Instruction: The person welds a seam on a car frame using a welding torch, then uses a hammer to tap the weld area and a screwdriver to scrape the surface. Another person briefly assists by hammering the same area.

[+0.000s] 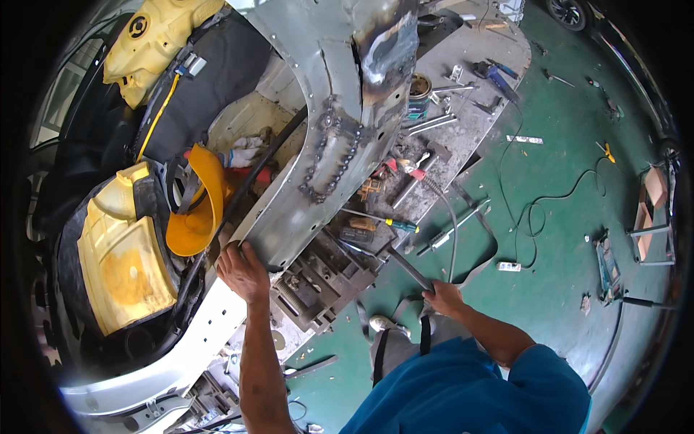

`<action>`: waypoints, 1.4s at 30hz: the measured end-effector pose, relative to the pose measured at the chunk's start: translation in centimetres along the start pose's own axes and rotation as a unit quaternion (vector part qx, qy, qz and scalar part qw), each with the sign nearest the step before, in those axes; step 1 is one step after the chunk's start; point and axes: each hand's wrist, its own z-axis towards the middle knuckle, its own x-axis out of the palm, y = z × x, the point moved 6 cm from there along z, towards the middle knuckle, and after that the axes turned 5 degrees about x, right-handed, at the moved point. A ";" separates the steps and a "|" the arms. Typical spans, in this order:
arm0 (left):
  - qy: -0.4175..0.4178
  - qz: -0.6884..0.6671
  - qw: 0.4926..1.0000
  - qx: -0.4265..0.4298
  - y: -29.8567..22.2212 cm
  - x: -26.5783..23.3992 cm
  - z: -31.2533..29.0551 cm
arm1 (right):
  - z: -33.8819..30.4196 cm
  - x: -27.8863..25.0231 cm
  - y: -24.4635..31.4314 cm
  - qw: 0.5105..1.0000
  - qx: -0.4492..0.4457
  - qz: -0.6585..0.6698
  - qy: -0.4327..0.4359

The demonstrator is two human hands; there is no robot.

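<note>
My left hand point(244, 271) rests on the grey door sill point(285, 224) of a car body, its fingers curled over the inner edge beside a black rubber seal point(264, 168). Further up, the sill meets a pillar with beaded weld seams point(335, 160) and a scorched patch point(390, 58). Low in front of my body, my right hand point(443, 298) is closed round the dark handle of a hammer point(410, 269). The hammer's small head points away from me, near the bench edge and apart from the sill. A screwdriver point(390, 223) with a yellow-green handle lies just beyond it.
Inside the car are an orange curved shell point(199, 206), white gloves point(246, 152) and yellow seat foam point(123, 267). A metal platform point(499, 43) holds a can point(418, 98) and several tools. A steel clamp point(311, 286) sits under the sill. Cables point(535, 217) trail over the green floor.
</note>
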 end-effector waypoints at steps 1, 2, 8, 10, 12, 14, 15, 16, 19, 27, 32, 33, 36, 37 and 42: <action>-0.002 0.001 1.000 0.002 0.0 0.1 0.1 | 0.3 0.2 0.9 0.999 -0.028 -0.006 -0.015; -0.003 0.002 1.000 0.003 0.0 0.2 0.0 | 0.7 0.8 1.8 0.999 -0.045 0.006 -0.012; 0.014 0.011 1.000 -0.013 0.3 0.4 0.1 | 5.5 5.1 10.7 0.991 -0.122 0.053 -0.003; 0.007 0.017 1.000 -0.001 0.3 0.3 0.2 | 7.6 7.1 13.9 0.991 -0.126 0.032 0.000; 0.006 0.025 1.000 0.003 0.2 0.4 -0.1 | 9.6 9.7 16.8 0.984 -0.172 -0.040 0.022; 0.004 0.035 0.999 0.009 0.4 0.5 -0.1 | 12.3 12.3 18.5 0.992 -0.122 -0.019 0.027; 0.005 0.030 0.999 0.011 0.5 0.6 -0.1 | 13.7 13.5 19.4 0.992 -0.122 -0.017 0.022; 0.010 0.030 0.999 0.003 0.8 0.7 -0.2 | 15.0 14.5 20.1 0.994 -0.107 -0.013 0.020; -0.003 0.002 0.999 0.036 0.8 0.6 -0.2 | 17.2 17.0 21.6 0.995 -0.089 0.040 0.006; 0.004 0.002 0.999 0.035 0.3 0.4 0.1 | 14.0 10.5 18.1 0.969 -0.221 0.085 -0.067; -0.004 0.019 0.999 0.032 0.0 0.4 0.2 | 25.1 -8.6 7.5 0.913 -0.055 0.134 -0.381; 0.020 0.021 1.000 0.005 0.3 0.5 0.0 | 27.5 -11.4 7.1 0.889 -0.085 0.108 -0.437; 0.007 0.016 1.000 0.022 -0.2 0.3 0.1 | 35.5 -14.2 7.2 0.916 -0.105 -0.083 -0.378; 0.006 0.019 0.999 0.031 -0.5 0.2 0.1 | 36.9 -13.9 6.6 0.927 -0.091 -0.035 -0.362; 0.003 0.000 1.000 0.019 -1.2 -0.3 0.6 | 40.9 -12.5 5.7 0.965 -0.006 -0.061 -0.255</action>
